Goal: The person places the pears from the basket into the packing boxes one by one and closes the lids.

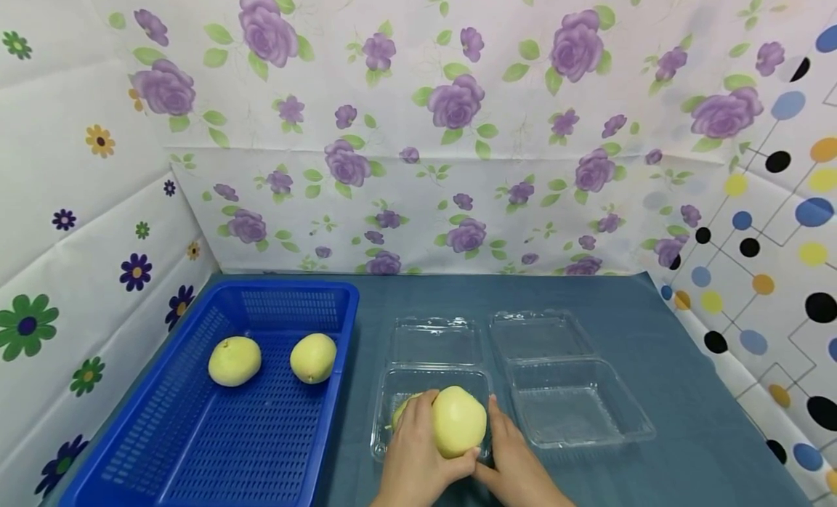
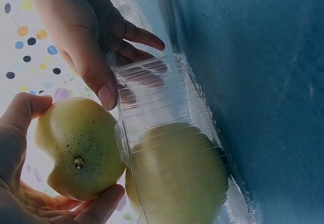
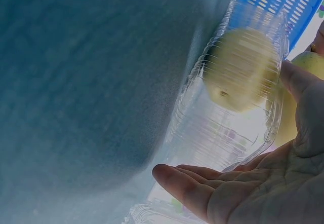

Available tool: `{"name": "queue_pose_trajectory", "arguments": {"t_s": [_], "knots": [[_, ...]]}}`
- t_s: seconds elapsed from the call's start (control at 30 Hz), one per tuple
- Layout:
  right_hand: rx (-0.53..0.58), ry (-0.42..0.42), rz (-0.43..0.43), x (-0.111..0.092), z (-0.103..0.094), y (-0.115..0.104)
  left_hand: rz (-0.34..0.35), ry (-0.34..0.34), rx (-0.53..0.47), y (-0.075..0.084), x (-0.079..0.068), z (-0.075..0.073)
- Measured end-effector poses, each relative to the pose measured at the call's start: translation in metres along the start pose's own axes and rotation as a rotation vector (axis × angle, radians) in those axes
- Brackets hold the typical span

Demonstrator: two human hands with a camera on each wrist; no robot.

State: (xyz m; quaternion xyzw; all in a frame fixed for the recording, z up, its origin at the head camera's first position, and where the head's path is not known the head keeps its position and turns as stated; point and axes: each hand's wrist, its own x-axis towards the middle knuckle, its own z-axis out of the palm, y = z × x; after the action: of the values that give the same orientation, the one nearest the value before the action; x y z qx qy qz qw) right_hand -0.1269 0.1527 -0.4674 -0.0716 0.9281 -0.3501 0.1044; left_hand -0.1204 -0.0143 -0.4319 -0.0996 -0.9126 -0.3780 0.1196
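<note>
My left hand (image 1: 415, 456) grips a round yellow pear (image 1: 460, 421) over the near half of a clear plastic clamshell box (image 1: 434, 369), whose lid lies folded back. In the left wrist view, the thumb and fingers curl round this pear (image 2: 91, 148), its stem end facing the camera and its side right at the box rim. Another pear (image 2: 179, 173) sits inside the box, seen through the clear wall; the left hand partly hides it in the head view. Along the box's right side, my right hand (image 1: 516, 456) has its fingers extended, holding no pear.
A blue perforated basket (image 1: 346, 325) stands to the left with two pears inside, one pear (image 1: 235, 362) at left and another pear (image 1: 314, 358) against the right wall. To the right lies a second opened clamshell box (image 1: 569, 405). Patterned cloth walls (image 1: 418, 209) border the blue-grey table.
</note>
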Motion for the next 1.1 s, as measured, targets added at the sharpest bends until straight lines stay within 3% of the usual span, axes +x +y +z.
{"name": "queue_pose_trajectory", "arguments": {"t_s": [0.13, 0.3, 1.1], "knots": [[0.01, -0.011, 0.014, 0.001, 0.0, 0.0, -0.01, -0.025, -0.017, 0.001, 0.003, 0.0], [0.02, -0.015, 0.017, 0.001, -0.001, 0.0, 0.013, -0.006, -0.015, 0.0, 0.007, 0.002], [0.04, 0.031, -0.013, 0.003, 0.003, -0.001, 0.133, 0.048, 0.146, -0.013, 0.019, 0.018]]}}
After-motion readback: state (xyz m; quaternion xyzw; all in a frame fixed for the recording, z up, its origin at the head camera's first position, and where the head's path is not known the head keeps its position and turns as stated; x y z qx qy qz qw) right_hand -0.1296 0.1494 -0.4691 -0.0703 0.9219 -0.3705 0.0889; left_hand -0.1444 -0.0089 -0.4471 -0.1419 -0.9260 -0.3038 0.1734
